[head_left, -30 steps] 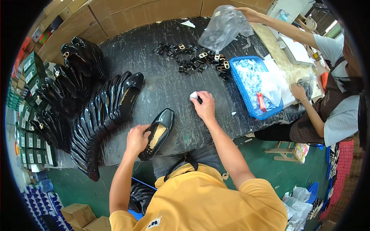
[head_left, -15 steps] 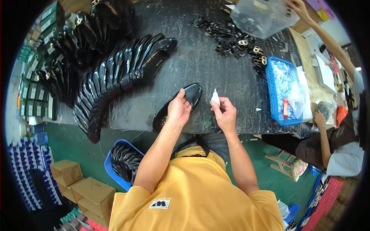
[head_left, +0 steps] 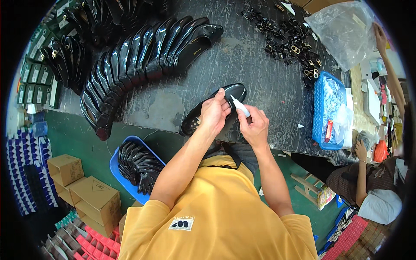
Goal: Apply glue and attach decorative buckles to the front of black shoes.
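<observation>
At the near table edge (head_left: 173,110), a black glossy flat shoe (head_left: 225,97) is gripped by the left hand (head_left: 213,113); a small white glue tube (head_left: 239,106) is pinched in the right hand (head_left: 253,126), nozzle at the vamp. Glue is best applied sparingly. Farther back, buckle ornaments (head_left: 288,41) are piled.

Black gloss everywhere, with a few bright spots of blue, white and yellow.

We see a glossy black shoe (head_left: 212,110) with a tan lining, and a small white glue bottle (head_left: 239,106) at it. The table (head_left: 260,65) is dark grey, scratched with pale streaks. The row of shoes (head_left: 143,65) is shiny black; the buckles (head_left: 286,41) are black with gold glints. We note a blue basket (head_left: 323,110), a blue tray (head_left: 116,167), a green floor (head_left: 78,138), brown cartons (head_left: 93,197) and a yellow shirt (head_left: 216,216).
</observation>
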A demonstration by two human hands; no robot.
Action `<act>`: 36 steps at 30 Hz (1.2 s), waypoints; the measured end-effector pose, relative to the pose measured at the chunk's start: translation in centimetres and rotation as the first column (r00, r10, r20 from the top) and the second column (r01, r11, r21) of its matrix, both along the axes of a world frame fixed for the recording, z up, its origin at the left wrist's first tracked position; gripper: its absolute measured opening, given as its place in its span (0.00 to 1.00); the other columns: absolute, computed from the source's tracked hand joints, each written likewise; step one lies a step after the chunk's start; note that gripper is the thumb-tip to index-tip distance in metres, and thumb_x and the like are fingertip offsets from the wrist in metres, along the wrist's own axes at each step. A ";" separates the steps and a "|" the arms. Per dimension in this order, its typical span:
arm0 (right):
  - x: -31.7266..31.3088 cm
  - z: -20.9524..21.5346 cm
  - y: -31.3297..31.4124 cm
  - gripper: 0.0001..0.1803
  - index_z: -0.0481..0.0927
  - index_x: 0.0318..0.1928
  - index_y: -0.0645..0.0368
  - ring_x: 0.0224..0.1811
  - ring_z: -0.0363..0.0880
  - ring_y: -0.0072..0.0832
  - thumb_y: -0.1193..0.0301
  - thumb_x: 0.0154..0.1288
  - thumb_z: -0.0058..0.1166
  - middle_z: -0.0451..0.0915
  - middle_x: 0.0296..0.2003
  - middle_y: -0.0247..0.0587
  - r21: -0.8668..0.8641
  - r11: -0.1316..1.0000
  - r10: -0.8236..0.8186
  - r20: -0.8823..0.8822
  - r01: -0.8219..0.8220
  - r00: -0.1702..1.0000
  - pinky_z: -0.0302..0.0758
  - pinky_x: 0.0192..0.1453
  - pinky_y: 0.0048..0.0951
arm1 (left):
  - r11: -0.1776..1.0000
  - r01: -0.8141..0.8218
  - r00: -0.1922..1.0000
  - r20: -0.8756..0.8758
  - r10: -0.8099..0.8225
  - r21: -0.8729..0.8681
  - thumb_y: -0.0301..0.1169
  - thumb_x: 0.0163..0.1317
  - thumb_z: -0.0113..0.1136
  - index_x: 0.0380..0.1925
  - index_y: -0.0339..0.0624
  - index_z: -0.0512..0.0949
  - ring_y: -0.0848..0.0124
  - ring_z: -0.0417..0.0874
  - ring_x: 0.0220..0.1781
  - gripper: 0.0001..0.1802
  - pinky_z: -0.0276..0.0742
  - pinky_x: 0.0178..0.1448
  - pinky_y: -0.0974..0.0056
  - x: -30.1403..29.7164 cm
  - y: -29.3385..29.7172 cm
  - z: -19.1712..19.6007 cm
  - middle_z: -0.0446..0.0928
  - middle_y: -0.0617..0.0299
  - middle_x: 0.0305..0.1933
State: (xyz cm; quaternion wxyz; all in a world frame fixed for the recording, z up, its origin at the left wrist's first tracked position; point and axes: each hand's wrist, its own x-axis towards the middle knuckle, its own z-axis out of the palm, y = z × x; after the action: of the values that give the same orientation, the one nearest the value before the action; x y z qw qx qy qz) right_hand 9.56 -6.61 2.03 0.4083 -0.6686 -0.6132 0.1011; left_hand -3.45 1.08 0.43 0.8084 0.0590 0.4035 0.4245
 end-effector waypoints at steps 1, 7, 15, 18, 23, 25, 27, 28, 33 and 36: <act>-0.1 0.1 0.0 0.08 0.86 0.40 0.60 0.24 0.77 0.32 0.72 0.63 0.68 0.83 0.27 0.42 -0.004 1.000 0.003 0.002 -0.003 1.000 0.74 0.31 0.33 | 1.000 -0.003 1.000 0.002 0.003 -0.004 0.39 0.78 0.55 0.48 0.35 0.77 0.68 0.85 0.45 0.16 0.78 0.45 0.65 0.0 -0.1 0.0 0.83 0.57 0.46; -0.4 0.9 0.2 0.07 0.86 0.39 0.61 0.22 0.78 0.32 0.71 0.63 0.67 0.83 0.24 0.43 -0.035 0.999 -0.021 0.033 0.022 0.999 0.74 0.29 0.33 | 1.000 -0.003 1.000 -0.016 0.003 -0.010 0.39 0.77 0.56 0.47 0.36 0.78 0.70 0.84 0.45 0.16 0.76 0.45 0.65 0.1 -0.2 -0.2 0.83 0.59 0.44; -0.8 3.0 0.6 0.09 0.84 0.34 0.61 0.25 0.83 0.47 0.68 0.64 0.63 0.84 0.26 0.48 -0.187 0.982 -0.035 0.026 0.039 0.999 0.79 0.34 0.44 | 0.998 -0.011 0.999 -0.032 0.009 -0.064 0.39 0.77 0.55 0.46 0.35 0.77 0.68 0.83 0.44 0.16 0.77 0.47 0.63 0.2 -0.1 0.8 0.81 0.58 0.44; -0.6 2.7 0.7 0.09 0.85 0.37 0.62 0.22 0.83 0.41 0.68 0.65 0.64 0.81 0.21 0.48 -0.177 0.984 -0.014 0.049 0.023 0.999 0.76 0.29 0.40 | 0.997 -0.013 0.999 -0.047 0.010 -0.075 0.39 0.78 0.55 0.46 0.34 0.77 0.68 0.83 0.44 0.16 0.78 0.48 0.63 0.3 0.0 0.8 0.81 0.58 0.44; -0.7 3.2 0.6 0.09 0.84 0.36 0.62 0.23 0.83 0.43 0.68 0.65 0.64 0.81 0.21 0.49 -0.207 0.978 -0.017 0.055 0.028 0.998 0.76 0.29 0.40 | 0.997 -0.020 0.998 -0.056 0.016 -0.069 0.38 0.78 0.54 0.47 0.33 0.77 0.67 0.84 0.46 0.16 0.78 0.49 0.63 0.3 0.0 0.3 0.81 0.56 0.45; -0.6 3.3 0.4 0.09 0.84 0.35 0.62 0.23 0.83 0.42 0.69 0.64 0.65 0.81 0.21 0.49 -0.202 0.979 -0.019 0.070 0.033 0.997 0.76 0.29 0.40 | 0.997 -0.020 0.998 -0.062 0.016 -0.068 0.38 0.78 0.54 0.47 0.33 0.77 0.66 0.84 0.47 0.16 0.79 0.49 0.63 0.3 0.0 0.4 0.82 0.55 0.46; -0.5 3.5 0.1 0.08 0.84 0.35 0.62 0.22 0.82 0.42 0.69 0.64 0.65 0.81 0.21 0.48 -0.196 0.980 -0.017 0.042 0.025 0.999 0.75 0.29 0.39 | 0.997 -0.020 0.998 -0.053 0.016 -0.077 0.38 0.78 0.54 0.47 0.32 0.77 0.65 0.85 0.48 0.16 0.79 0.51 0.61 0.3 0.1 0.7 0.82 0.53 0.48; -0.5 3.4 -0.1 0.08 0.84 0.35 0.62 0.22 0.82 0.42 0.69 0.64 0.65 0.81 0.21 0.48 -0.197 0.980 -0.018 0.041 0.026 0.999 0.75 0.29 0.39 | 0.997 -0.019 0.998 -0.054 0.015 -0.077 0.38 0.78 0.54 0.47 0.32 0.77 0.65 0.85 0.48 0.16 0.79 0.51 0.61 0.3 0.1 0.8 0.82 0.53 0.48; -0.2 2.8 -0.8 0.09 0.85 0.36 0.62 0.19 0.79 0.40 0.69 0.64 0.66 0.79 0.19 0.48 -0.160 0.987 -0.026 0.055 0.034 0.998 0.74 0.28 0.38 | 0.997 -0.022 0.998 -0.056 0.018 -0.070 0.39 0.79 0.53 0.48 0.32 0.76 0.64 0.85 0.50 0.17 0.80 0.53 0.60 0.1 0.2 0.4 0.82 0.52 0.48; -0.2 2.6 -1.4 0.08 0.85 0.40 0.65 0.24 0.80 0.30 0.71 0.68 0.64 0.82 0.25 0.43 -0.201 0.978 -0.059 0.002 0.059 0.998 0.74 0.31 0.32 | 0.997 -0.024 0.998 -0.053 0.021 -0.071 0.38 0.79 0.53 0.48 0.32 0.76 0.64 0.85 0.50 0.17 0.80 0.53 0.60 0.0 0.3 0.1 0.83 0.52 0.49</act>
State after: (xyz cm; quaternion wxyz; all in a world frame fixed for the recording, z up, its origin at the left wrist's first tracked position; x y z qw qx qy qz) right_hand 9.32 -8.04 4.60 0.3426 -0.7241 -0.5790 0.1516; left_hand -3.46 1.42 0.50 0.7944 0.0367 0.4398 0.4172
